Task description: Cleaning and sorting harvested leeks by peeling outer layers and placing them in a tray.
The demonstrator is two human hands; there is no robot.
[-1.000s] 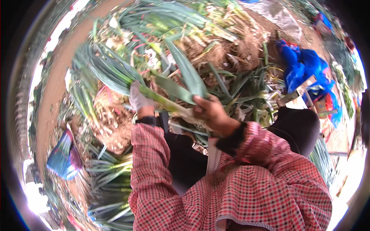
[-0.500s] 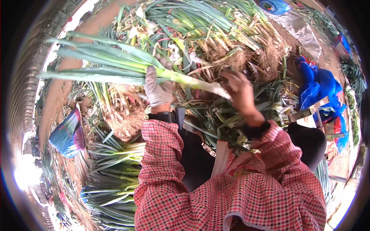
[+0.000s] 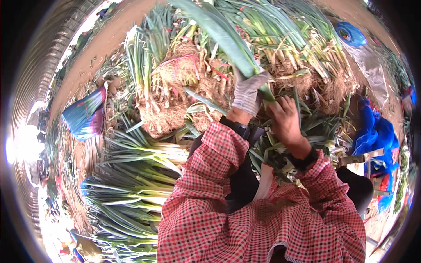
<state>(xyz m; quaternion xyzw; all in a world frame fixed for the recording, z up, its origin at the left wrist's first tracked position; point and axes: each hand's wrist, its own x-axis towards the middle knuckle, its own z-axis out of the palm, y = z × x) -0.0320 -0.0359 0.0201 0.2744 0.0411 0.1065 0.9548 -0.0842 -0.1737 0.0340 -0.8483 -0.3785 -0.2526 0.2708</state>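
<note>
My left hand [image 3: 251,91], in a pale work glove, is closed round a long green onion [image 3: 226,39]. Its broad leaves slant up and away to the far left. The bare right hand [image 3: 287,122] sits just to the right, fingers curled on the stalk's lower end, which they mostly hide. Beyond both hands lie bundles of green onions [image 3: 324,48] with brown, shaggy roots. Another rooted bundle [image 3: 169,79], bound with red ties, lies at far left. Cleaner green onions [image 3: 136,186] are heaped beside my left arm.
Loose leaves and peelings lie beneath my hands. A blue-purple bundle [image 3: 85,114] stands at left. On the right are blue netting [image 3: 377,136], a small frame [image 3: 362,158] and a silvery sheet [image 3: 370,70]. A blue coil [image 3: 351,34] lies far right.
The green onion has swung from lying crosswise to slanting up and away. My left hand moved right, close to the right hand, whose fingers have closed on the stalk's lower end.
</note>
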